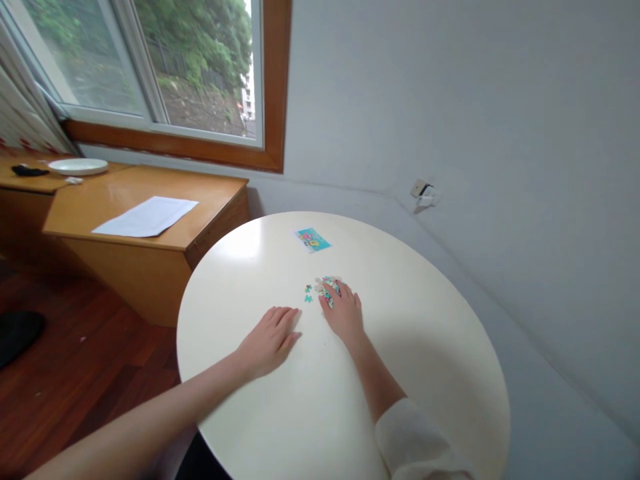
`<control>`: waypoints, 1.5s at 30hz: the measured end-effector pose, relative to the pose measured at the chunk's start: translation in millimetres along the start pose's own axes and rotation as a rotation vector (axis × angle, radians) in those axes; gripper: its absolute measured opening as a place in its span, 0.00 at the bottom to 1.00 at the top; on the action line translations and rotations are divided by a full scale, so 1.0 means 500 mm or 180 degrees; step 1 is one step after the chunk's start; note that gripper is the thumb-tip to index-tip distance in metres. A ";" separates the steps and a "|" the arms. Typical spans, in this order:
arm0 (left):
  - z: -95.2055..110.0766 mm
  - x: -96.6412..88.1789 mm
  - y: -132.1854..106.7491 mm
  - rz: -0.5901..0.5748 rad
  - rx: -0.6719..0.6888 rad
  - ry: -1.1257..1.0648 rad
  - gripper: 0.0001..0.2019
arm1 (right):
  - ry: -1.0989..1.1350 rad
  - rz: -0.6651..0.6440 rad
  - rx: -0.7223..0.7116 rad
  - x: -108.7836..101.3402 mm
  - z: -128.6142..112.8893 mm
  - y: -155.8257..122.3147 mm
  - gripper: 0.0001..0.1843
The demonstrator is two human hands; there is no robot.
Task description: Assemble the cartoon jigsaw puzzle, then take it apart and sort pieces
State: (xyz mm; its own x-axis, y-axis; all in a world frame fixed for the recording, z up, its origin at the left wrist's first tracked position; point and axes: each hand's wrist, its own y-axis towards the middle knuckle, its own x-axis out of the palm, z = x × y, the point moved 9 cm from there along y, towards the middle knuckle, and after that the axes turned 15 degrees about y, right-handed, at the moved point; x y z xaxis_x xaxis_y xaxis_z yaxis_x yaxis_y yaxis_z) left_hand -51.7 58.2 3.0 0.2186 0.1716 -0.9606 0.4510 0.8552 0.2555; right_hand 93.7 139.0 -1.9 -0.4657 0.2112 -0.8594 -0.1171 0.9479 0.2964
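Note:
A small heap of jigsaw puzzle pieces (327,282) lies near the middle of the round white table (310,413). My right hand (344,312) rests over the near side of the heap with its fingers spread, touching pieces and hiding some of them. Two loose puzzle pieces (309,299) sit just left of the heap. My left hand (270,339) lies on the tabletop to the lower left of these, fingers stretched out, holding nothing. Beyond the heap is a blue picture card (313,240) with colourful figures, flat on the table.
Left of the table stands a wooden cabinet (135,187) with a white sheet of paper (147,217) on it. Farther left are a white round plate (79,166) and a black item (30,171). A wall with a socket (425,191) borders the table's far right side.

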 end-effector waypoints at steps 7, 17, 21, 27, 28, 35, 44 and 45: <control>-0.074 0.030 0.161 0.0085 -0.1075 0.0089 0.16 | 0.0062 0.0155 0.0094 -0.017 0.017 0.004 0.19; -0.095 0.070 0.211 -0.0249 -0.1064 -0.0308 0.09 | 0.0103 0.0456 -0.0125 -0.024 0.009 0.001 0.21; -0.097 0.069 0.211 -0.0255 -0.0953 -0.0389 0.09 | 0.0125 0.0377 -0.0567 -0.010 -0.012 -0.003 0.20; -0.090 0.065 0.211 -0.0165 -0.0891 -0.0368 0.11 | 0.0272 0.0545 -0.0763 -0.015 -0.013 -0.006 0.12; -0.089 0.065 0.212 -0.0163 -0.0865 -0.0363 0.11 | 0.0314 0.0594 -0.0789 -0.017 -0.013 -0.006 0.11; -0.089 0.067 0.213 -0.0184 -0.0814 -0.0351 0.11 | 0.0487 0.0766 -0.1041 -0.034 -0.020 -0.008 0.09; -0.085 0.066 0.212 -0.0243 -0.0809 -0.0324 0.12 | 0.0986 0.1045 -0.0686 -0.061 0.015 -0.003 0.17; -0.085 0.064 0.211 -0.0230 -0.0811 -0.0324 0.12 | 0.1068 0.1043 -0.0641 -0.060 0.020 -0.001 0.18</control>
State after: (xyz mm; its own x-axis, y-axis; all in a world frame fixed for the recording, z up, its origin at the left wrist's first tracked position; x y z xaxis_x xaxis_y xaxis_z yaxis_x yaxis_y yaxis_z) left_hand -33.6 174.7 -5.6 0.2852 0.0667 -0.9561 0.2394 0.9610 0.1385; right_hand 116.5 134.4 19.5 -0.7584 0.3701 -0.5366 -0.0691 0.7730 0.6306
